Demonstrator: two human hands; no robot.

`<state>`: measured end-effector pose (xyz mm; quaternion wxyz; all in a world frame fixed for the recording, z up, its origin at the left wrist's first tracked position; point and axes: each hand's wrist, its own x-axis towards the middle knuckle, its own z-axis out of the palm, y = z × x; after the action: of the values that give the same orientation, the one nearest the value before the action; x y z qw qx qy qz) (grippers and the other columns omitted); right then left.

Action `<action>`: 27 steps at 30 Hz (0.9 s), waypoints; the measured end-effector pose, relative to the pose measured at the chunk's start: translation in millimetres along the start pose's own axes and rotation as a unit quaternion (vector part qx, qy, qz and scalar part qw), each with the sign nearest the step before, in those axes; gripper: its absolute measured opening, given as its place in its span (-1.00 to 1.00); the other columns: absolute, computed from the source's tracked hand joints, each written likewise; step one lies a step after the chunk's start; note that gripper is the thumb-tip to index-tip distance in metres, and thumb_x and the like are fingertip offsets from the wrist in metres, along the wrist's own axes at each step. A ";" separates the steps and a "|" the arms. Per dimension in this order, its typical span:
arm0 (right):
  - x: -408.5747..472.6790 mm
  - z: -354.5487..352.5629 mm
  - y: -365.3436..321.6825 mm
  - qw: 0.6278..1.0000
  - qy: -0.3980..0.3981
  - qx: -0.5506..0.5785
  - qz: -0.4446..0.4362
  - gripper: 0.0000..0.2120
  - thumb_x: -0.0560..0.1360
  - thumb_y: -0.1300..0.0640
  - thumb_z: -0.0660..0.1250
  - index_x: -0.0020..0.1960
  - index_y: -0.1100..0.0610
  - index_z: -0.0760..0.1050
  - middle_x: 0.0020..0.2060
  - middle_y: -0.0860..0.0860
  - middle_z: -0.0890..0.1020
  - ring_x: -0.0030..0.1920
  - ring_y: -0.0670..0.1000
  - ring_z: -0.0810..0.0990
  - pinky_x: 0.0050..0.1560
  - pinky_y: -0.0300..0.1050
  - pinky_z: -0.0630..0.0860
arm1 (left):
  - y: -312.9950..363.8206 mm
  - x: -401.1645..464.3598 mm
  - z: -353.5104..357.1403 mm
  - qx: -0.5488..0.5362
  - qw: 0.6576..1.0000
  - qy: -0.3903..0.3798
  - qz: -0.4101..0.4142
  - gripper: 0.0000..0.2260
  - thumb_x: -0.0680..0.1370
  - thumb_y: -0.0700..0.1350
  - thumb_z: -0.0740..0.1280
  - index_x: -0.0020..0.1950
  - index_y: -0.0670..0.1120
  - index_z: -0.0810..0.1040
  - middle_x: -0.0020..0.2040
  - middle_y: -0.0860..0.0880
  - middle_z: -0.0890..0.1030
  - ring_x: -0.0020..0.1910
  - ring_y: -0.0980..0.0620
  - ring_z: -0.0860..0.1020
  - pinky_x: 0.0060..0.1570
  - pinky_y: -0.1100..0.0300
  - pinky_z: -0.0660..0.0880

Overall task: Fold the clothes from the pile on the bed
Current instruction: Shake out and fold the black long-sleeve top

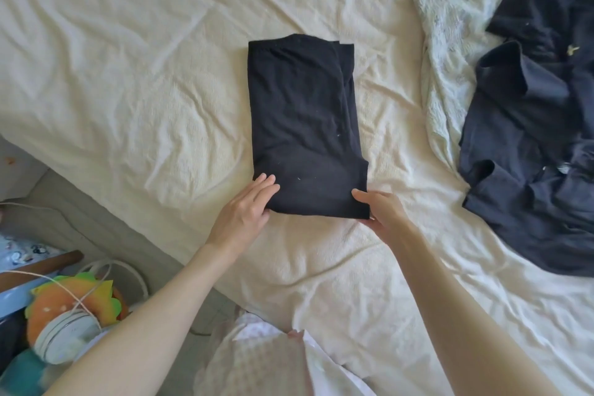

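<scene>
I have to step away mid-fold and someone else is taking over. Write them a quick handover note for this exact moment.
Left hand: fingers flat on the near left corner of the black garment, thumb tucked under the edge.
Right hand: pinching the near right corner, thumb on top, fingers underneath.
The black garment lies in the middle of the bed, already folded into a narrow rectangle.
Done: the lengthwise folds on this piece.
Left: probably fold the near end up to finish it, then set it aside. The pile of dark clothes, lying unfolded on the right with a pale lacy fabric beside it, waits.
</scene>
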<state>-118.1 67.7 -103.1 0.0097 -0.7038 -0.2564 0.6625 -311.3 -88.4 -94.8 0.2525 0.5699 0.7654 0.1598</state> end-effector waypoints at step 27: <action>-2.4 82.8 -81.5 0.753 0.125 -0.449 -0.464 -0.63 0.62 0.12 0.12 0.40 0.13 0.37 0.41 0.09 0.37 0.45 0.08 0.25 0.40 -0.15 0.19 | -25.1 123.3 -37.2 0.064 0.985 0.114 -0.114 -0.59 0.60 -0.20 0.17 0.45 -0.17 0.26 0.44 -0.21 0.28 0.42 -0.20 0.26 0.33 -0.02 0.26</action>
<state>-224.0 110.6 -82.1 0.0307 -0.4982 -0.8159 0.2917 -379.8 23.2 -102.9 0.1431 0.4715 0.8581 0.1445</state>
